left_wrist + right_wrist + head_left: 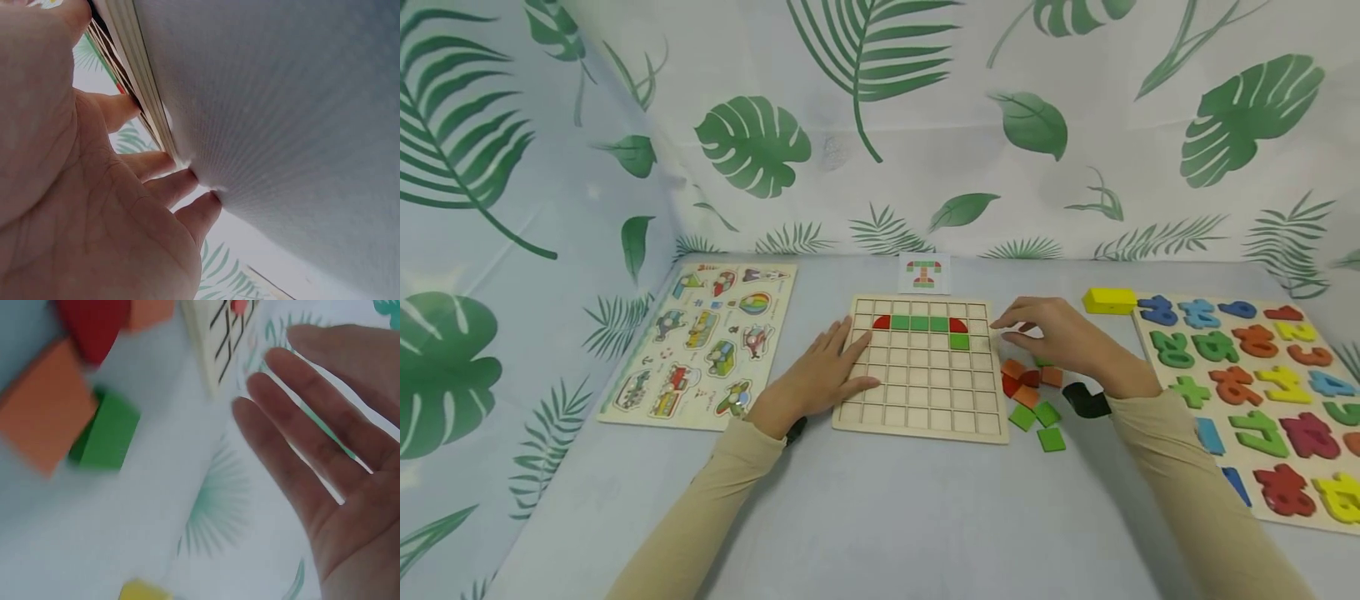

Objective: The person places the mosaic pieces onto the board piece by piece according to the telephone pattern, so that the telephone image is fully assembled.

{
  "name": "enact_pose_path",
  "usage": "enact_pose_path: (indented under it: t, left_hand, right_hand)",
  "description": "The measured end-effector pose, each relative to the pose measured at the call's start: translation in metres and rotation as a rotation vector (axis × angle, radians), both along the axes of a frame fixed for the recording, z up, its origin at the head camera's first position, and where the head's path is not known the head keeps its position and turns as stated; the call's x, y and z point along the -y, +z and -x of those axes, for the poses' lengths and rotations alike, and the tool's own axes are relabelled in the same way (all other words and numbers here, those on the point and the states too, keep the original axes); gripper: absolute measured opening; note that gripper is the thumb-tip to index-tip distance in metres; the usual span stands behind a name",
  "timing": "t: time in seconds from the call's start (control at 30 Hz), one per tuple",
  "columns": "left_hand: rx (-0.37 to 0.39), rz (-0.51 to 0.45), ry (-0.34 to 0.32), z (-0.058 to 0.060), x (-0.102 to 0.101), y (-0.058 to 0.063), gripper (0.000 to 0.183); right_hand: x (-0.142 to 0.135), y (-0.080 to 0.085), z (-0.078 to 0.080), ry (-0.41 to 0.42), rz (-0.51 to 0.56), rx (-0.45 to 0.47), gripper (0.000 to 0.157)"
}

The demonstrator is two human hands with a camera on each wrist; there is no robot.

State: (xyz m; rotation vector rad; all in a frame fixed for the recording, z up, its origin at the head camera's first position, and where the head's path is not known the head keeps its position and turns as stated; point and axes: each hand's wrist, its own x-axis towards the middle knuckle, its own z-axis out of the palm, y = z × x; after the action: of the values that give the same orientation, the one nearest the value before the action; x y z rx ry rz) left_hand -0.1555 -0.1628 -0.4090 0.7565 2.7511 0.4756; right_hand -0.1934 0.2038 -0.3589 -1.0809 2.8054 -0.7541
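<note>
A square wooden grid board (917,398) lies in the middle of the table. Along its second row runs a line of tiles: a red rounded tile (882,322), green square tiles (919,323) and another red rounded tile (958,325), with one green square tile (959,342) just below the right end. My left hand (820,371) rests spread at the board's left edge, fingertips against the rim and table in the left wrist view. Beside the board's upper right edge hovers my right hand (1051,332), its fingers extended and nothing visible in them in the right wrist view.
Loose orange tiles (1026,397), red tiles and green tiles (1051,439) are scattered right of the board. A pattern card (924,285) sits behind it. At left is a picture puzzle (700,342); at right, a number puzzle (1217,408) and a yellow block (1109,301).
</note>
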Motion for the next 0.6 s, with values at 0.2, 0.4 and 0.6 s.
enact_pose_path:
  t: [0.2,0.4,0.6]
  left_hand:
    - [-0.008,-0.004,-0.004,0.000,0.001,0.000,0.079]
    - [-0.006,0.004,-0.002,0.000,0.001,-0.001,0.078]
    - [0.002,0.007,-0.003,-0.001,0.000,0.000,0.079]
  right_hand:
    - [-0.029,-0.003,0.000,-0.081,-0.063,0.139,0.023]
    - [-0.042,-0.013,-0.004,-0.104,-0.083,0.192,0.025]
    - [-0.042,-0.018,-0.006,-0.138,-0.085,0.223,0.026]
